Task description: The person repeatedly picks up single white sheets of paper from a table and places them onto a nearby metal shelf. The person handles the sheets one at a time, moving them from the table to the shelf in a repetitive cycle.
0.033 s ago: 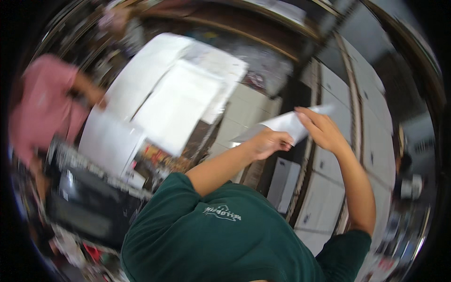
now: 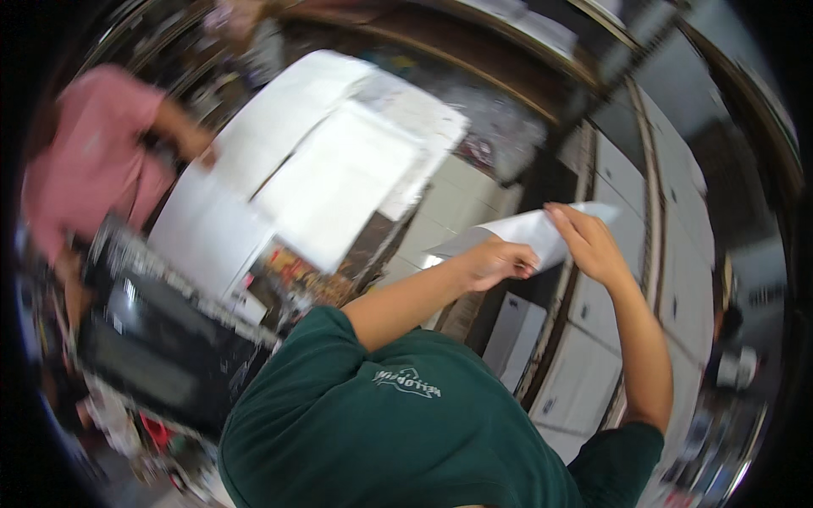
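Observation:
Both my hands are raised in front of my green shirt and hold one white sheet of paper (image 2: 527, 229). My left hand (image 2: 498, 259) is closed on the sheet's lower left part. My right hand (image 2: 586, 240) pinches its upper right part. The paper is bent between the two hands, and one corner pokes out past my right fingers. The picture is blurred, so the fingers' exact grip is hard to make out.
Large white sheets (image 2: 339, 178) lie spread over a work surface ahead. A person in a pink shirt (image 2: 93, 161) stands at the left. White drawer fronts (image 2: 669, 254) run along the right. A black box-like unit (image 2: 144, 347) sits at the lower left.

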A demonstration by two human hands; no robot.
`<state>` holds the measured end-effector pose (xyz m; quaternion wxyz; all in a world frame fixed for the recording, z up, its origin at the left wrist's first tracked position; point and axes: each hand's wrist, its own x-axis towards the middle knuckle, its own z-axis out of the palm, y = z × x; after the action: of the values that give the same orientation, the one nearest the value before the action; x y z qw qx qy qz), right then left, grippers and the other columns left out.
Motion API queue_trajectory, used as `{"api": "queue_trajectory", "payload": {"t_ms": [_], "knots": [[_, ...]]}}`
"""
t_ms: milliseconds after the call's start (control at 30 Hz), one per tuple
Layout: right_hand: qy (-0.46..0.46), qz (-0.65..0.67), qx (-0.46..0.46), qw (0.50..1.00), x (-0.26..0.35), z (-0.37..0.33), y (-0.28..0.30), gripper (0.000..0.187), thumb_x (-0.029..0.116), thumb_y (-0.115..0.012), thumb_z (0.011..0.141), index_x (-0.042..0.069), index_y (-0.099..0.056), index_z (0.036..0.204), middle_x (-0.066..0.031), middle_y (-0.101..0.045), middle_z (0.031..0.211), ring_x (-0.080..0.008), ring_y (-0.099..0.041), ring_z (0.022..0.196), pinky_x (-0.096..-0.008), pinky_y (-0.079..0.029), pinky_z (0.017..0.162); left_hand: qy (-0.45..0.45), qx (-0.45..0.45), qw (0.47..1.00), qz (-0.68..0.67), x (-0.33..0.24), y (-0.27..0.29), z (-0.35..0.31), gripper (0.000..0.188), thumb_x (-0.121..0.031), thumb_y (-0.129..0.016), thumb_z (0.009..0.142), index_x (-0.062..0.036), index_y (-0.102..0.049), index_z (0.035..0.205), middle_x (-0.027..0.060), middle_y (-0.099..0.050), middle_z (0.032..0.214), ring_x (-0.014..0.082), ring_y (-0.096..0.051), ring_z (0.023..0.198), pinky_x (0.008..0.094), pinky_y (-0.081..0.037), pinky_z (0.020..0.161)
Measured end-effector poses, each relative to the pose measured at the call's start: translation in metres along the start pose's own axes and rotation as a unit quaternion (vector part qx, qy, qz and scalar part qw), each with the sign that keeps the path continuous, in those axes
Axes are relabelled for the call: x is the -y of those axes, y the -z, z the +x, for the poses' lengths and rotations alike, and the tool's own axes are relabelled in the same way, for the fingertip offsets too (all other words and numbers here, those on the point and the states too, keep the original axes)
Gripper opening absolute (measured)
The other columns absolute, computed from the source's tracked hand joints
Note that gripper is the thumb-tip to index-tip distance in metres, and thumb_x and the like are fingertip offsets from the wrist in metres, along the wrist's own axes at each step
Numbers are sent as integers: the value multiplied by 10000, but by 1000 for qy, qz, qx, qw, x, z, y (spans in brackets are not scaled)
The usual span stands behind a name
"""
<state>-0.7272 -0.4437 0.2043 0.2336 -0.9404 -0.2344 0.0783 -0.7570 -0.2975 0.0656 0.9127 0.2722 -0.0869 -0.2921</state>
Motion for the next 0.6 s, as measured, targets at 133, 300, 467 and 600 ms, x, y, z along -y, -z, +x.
{"api": "queue_trajectory", "payload": {"t_ms": [133,300,467,600], "knots": [[9,32,-23,999,11,24,-33,310,210,-492,833,-21,-604,1006,-205,-623,953,-306,-601,880,-342,-441,786,31,-16,999,37,-4,13,-31,173,-142,-606,797,-79,-582,956,15,-595,773,86,-551,685,252,-446,641],[1,81,-29,996,-23,48,-15,304,2,-470,706,0,-598,981,-121,-624,900,-209,-592,817,-298,-447,728,58,-25,953,295,-8,39,-90,349,-280,-649,778,-59,-597,1043,62,-627,863,122,-575,670,301,-475,603],[-22,165,-88,982,-46,49,32,427,-86,-451,624,26,-539,1026,-43,-542,856,-130,-521,746,-240,-423,660,-115,-471,550,680,-14,166,-112,280,-323,-661,699,-66,-611,799,141,-581,861,308,-559,823,404,-450,743],[-26,140,-99,985,-44,28,68,489,-30,-480,628,14,-547,1111,-76,-528,1013,-136,-501,847,-249,-407,756,-16,-501,427,753,3,227,-128,809,-574,-671,618,-80,-479,1229,204,-429,1278,342,-357,1217,466,-278,988]]}}
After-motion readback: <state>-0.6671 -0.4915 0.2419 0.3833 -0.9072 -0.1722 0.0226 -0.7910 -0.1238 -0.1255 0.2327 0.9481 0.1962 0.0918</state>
